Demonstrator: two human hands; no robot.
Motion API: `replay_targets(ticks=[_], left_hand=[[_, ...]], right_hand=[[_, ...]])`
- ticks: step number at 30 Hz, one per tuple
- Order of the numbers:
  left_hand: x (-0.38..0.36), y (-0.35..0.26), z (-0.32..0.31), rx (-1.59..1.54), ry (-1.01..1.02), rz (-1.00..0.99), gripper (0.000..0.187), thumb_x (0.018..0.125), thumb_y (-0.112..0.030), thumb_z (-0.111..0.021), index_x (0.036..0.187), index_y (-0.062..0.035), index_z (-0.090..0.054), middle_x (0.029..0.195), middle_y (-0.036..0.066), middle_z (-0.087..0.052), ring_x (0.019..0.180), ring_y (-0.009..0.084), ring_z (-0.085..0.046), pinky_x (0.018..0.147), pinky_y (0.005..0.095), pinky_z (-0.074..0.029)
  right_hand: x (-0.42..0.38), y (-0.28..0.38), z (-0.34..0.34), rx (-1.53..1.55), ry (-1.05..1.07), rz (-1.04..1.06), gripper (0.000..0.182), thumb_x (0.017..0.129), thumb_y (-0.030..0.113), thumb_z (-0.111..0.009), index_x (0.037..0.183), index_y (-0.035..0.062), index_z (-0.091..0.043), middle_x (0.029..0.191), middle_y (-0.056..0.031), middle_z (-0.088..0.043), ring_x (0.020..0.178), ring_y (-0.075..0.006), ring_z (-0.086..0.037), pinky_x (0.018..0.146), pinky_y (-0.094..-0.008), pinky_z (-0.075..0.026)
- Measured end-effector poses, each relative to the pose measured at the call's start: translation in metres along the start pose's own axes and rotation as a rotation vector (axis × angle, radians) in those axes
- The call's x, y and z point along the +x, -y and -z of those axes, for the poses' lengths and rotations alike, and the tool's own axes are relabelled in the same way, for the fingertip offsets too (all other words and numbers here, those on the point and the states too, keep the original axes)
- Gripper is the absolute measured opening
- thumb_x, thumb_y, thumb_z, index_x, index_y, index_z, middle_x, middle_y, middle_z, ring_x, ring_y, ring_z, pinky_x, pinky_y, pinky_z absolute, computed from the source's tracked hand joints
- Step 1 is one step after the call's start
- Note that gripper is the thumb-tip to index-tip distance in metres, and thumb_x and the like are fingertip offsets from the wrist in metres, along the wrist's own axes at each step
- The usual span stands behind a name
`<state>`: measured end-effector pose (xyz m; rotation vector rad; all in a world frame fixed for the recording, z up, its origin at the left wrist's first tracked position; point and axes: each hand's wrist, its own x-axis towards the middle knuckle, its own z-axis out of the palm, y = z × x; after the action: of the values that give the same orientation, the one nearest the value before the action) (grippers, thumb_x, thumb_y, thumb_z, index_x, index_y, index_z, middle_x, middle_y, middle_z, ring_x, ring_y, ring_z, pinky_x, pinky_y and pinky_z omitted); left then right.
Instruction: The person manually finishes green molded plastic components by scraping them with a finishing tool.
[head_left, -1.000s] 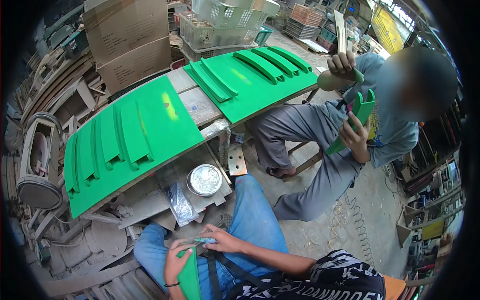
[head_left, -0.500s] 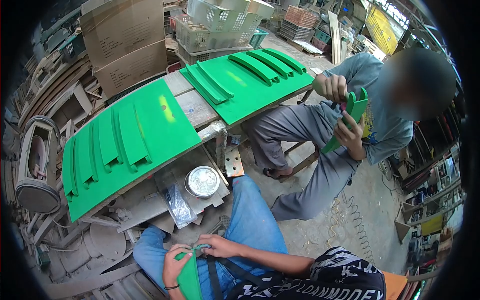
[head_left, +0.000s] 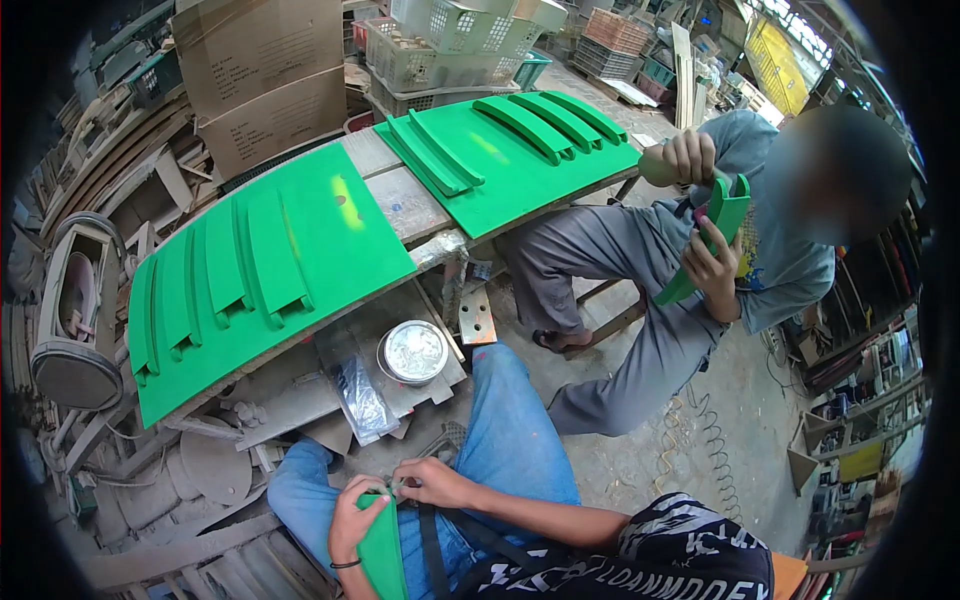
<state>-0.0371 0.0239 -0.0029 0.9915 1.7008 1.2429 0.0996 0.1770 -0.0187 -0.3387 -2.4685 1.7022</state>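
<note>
My left hand (head_left: 357, 517) is wrapped round the upper end of a green painted piece (head_left: 381, 552), which lies along my thigh and runs off the bottom of the view. Close beside that end, my right hand (head_left: 435, 482) is closed in a pinch. Whatever sits between its fingertips is too small to name. Similar green curved channel pieces (head_left: 282, 257) rest on a green board (head_left: 330, 200) in front of me. More channel pieces (head_left: 524, 128) lie on a second green board (head_left: 484, 207) farther right.
A co-worker (head_left: 650, 260) sits at right, holding another green channel piece (head_left: 724, 222). Under the boards stand a white-lidded bucket (head_left: 414, 352) and a clear plastic bag (head_left: 362, 400). Cardboard boxes (head_left: 270, 110) and plastic crates (head_left: 440, 65) are stacked behind. A coiled hose (head_left: 712, 440) lies on the floor.
My right hand's fingers have shifted slightly at the end of the green piece, and my left hand keeps its hold. The view has tilted a little. The co-worker's piece is turned slightly.
</note>
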Motion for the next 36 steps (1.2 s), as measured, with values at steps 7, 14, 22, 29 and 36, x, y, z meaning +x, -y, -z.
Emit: replay_targets(ticks=[7,14,22,29,36], left_hand=[[0.0,0.003,0.0,0.0,-0.019,0.0,0.016,0.075,-0.003,-0.069,0.087,0.003,-0.061,0.091,0.012,-0.061,0.087,0.0223,-0.059,0.081,0.0309,-0.044],[-0.002,0.015,-0.001,-0.017,-0.017,0.108,0.018,0.075,-0.006,-0.071,0.086,0.0017,-0.059,0.088,0.012,-0.06,0.084,0.0221,-0.058,0.079,0.0313,-0.044],[0.001,0.02,-0.002,0.064,0.006,0.067,0.019,0.074,-0.008,-0.073,0.083,0.0027,-0.06,0.084,0.014,-0.061,0.083,0.0246,-0.059,0.077,0.0326,-0.045],[0.0,0.021,-0.002,0.078,-0.022,0.052,0.019,0.073,-0.009,-0.073,0.081,0.0037,-0.061,0.083,0.014,-0.062,0.079,0.0255,-0.059,0.075,0.0325,-0.045],[0.001,0.022,-0.004,0.132,-0.003,0.128,0.019,0.074,-0.01,-0.073,0.079,0.0028,-0.06,0.079,0.014,-0.06,0.076,0.0243,-0.058,0.072,0.0328,-0.044]], right_hand=[[0.005,-0.008,-0.006,0.074,-0.101,-0.115,0.019,0.079,0.012,-0.067,0.093,-0.0008,-0.062,0.083,-0.0174,-0.061,0.074,-0.0339,-0.062,0.064,-0.0385,-0.048],[0.012,-0.009,-0.015,-0.008,-0.121,-0.033,0.018,0.075,0.013,-0.065,0.087,-0.0001,-0.061,0.079,-0.0207,-0.062,0.074,-0.0382,-0.061,0.067,-0.0437,-0.048],[0.017,-0.01,-0.01,-0.05,-0.015,-0.082,0.01,0.073,0.009,-0.062,0.079,0.001,-0.062,0.075,-0.0216,-0.062,0.073,-0.0398,-0.061,0.067,-0.0447,-0.048],[0.016,-0.009,-0.009,-0.019,-0.025,-0.074,0.01,0.071,0.008,-0.064,0.078,0.0011,-0.062,0.075,-0.0204,-0.062,0.073,-0.0381,-0.062,0.065,-0.0431,-0.048],[0.015,-0.014,-0.016,0.052,-0.046,-0.066,0.011,0.071,0.008,-0.065,0.079,0.0006,-0.062,0.073,-0.0175,-0.061,0.067,-0.0329,-0.061,0.064,-0.0396,-0.047]])
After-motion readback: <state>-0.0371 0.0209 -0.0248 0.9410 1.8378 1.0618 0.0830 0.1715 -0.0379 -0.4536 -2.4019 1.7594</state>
